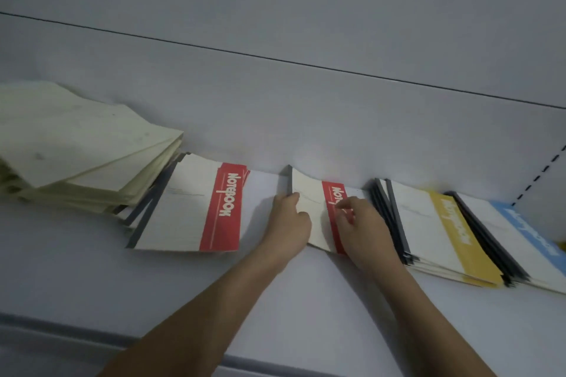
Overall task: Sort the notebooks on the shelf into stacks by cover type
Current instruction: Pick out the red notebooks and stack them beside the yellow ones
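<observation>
A red-banded notebook [309, 193] with a dark spine lies on the white shelf [92, 278] at the centre. My left hand [289, 223] grips its spine edge, and my right hand [363, 229] pinches its red band side. To the left lies a stack of red-banded notebooks [190, 208]. A yellow-banded stack [435, 229] sits right of my hands, and beyond it a blue-banded stack [520, 232].
A thick, fanned pile of plain cream booklets [76, 147] fills the far left of the shelf. The shelf's back wall [306, 101] rises just behind the stacks. A slotted upright [542, 174] stands at the right. The shelf's front lip [76, 330] runs below.
</observation>
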`<state>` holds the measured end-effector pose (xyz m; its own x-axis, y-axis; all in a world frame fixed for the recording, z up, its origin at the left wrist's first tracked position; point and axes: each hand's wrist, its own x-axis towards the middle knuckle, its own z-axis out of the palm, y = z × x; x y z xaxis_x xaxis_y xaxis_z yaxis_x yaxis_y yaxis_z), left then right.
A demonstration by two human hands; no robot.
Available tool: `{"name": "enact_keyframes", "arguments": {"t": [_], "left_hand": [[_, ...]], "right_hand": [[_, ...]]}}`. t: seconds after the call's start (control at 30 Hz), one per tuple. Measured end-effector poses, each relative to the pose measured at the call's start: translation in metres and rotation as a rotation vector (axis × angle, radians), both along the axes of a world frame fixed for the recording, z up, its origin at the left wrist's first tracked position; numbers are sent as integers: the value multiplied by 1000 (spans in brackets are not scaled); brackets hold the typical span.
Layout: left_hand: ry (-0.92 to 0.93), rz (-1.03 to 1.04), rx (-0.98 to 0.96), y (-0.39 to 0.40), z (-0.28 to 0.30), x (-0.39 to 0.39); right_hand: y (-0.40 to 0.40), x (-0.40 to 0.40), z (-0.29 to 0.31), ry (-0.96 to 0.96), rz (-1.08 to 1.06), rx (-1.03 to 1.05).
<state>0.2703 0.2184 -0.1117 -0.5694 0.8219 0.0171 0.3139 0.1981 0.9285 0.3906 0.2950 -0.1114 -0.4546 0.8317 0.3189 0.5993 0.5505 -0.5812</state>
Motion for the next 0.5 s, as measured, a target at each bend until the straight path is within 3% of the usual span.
{"name": "enact_keyframes", "arguments": {"t": [0.13,0.2,0.37,0.5], "left_hand": [[525,-132,-321,6,1,10],[690,-166,-383,4,-3,10],[840,-245,-386,2,-12,5],[792,-218,-345,-1,-7,8]], "right_hand": [[4,9,-18,-141,41,70],[6,13,-20,-205,28,108],[0,12,-25,-294,-67,125],[-10,4,-17,-313,-120,116]]}}
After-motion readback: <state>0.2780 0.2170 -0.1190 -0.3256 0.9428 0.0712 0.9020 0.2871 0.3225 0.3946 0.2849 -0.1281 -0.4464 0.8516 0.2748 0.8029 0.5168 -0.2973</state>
